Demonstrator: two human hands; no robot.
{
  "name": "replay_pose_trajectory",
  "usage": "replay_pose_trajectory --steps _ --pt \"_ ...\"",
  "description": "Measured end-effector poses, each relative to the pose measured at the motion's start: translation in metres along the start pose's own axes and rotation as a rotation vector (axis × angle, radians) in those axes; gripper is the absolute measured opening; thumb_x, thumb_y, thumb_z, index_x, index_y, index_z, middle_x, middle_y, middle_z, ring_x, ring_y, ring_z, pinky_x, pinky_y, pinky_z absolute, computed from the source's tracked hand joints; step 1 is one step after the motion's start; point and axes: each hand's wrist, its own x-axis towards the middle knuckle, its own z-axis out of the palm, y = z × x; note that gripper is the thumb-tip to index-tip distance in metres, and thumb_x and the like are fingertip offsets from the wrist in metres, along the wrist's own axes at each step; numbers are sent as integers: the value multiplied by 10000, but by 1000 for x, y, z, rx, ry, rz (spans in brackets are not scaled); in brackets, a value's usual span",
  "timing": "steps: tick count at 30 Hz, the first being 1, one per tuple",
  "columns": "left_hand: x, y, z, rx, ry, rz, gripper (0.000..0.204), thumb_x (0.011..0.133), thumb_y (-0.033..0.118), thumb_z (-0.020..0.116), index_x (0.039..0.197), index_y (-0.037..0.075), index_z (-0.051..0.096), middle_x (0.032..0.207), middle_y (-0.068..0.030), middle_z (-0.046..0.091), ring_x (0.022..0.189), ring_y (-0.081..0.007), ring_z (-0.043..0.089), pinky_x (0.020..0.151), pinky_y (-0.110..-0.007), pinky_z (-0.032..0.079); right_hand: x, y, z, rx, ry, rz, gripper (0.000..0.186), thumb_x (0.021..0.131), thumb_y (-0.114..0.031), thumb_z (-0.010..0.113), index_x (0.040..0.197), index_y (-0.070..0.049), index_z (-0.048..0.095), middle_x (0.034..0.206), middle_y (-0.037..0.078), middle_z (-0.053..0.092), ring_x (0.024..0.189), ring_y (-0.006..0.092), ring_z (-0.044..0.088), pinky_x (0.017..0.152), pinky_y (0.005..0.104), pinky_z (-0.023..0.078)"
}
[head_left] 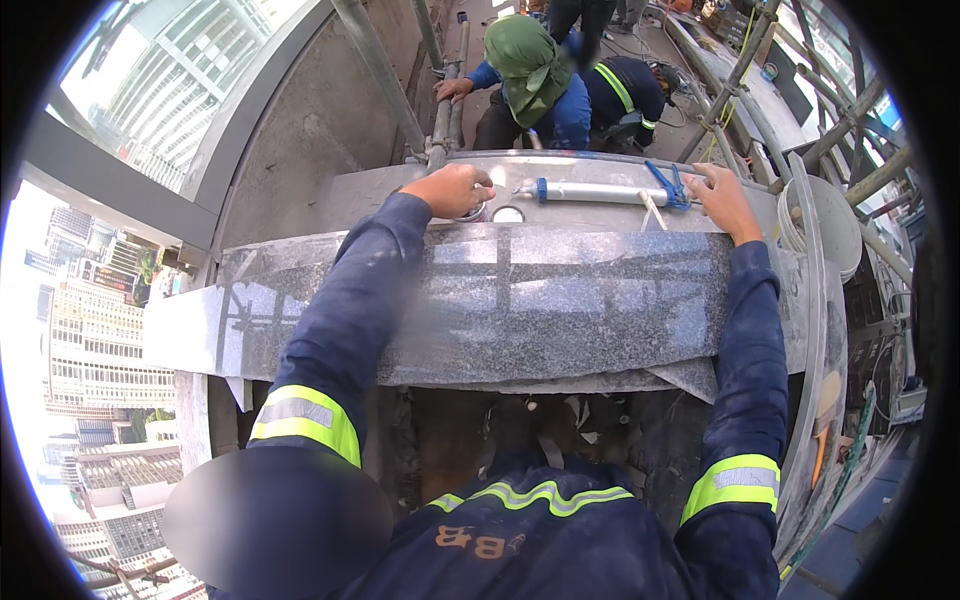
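Observation:
A grey speckled granite slab [560,300] lies flat across a ledge in front of me, high above a city street. My left hand [452,188] curls over the slab's far edge left of centre, fingers closed on it. Next to that hand sits a small round metal ring [507,214]. My right hand [722,200] rests on the far right corner of the slab, fingers spread, touching the end of a silver caulking tube [600,192] with blue clips that lies along the far edge.
Two people in blue work clothes [560,90] crouch beyond the ledge among scaffold pipes [440,110]. A stack of white buckets [830,225] stands at the right. Tall buildings [110,350] and open drop lie to the left.

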Motion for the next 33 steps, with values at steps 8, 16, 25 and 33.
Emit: replay_pose_trajectory --steps 8,16,25,33 --pt "-1 8 1 -1 -8 -29 409 986 323 554 1190 -13 667 1144 -248 679 1079 -390 645 938 -444 490 -1 0 -5 -96 -33 -7 480 907 -320 670 1210 52 647 815 140 707 611 192 641 624 357 497" --pt "1 -5 6 -3 11 31 339 955 273 600 1139 5 695 1074 -227 704 998 -363 673 893 -432 506 -2 -7 -7 -106 -49 22 529 917 -298 680 1270 86 594 764 162 695 608 182 627 620 344 490" --pt "3 -5 1 -11 -5 67 360 946 279 600 1149 -4 691 1104 -236 695 1034 -366 662 918 -431 500 -2 -9 -5 -39 -13 50 508 906 -272 680 1242 102 604 782 186 704 707 231 673 714 367 509" --pt "6 -4 10 13 -4 -6 427 958 332 592 1195 -15 666 1119 -264 685 1066 -396 652 931 -442 495 0 11 -6 21 -32 22 531 932 -263 662 1299 107 562 797 134 687 553 121 575 495 275 449"
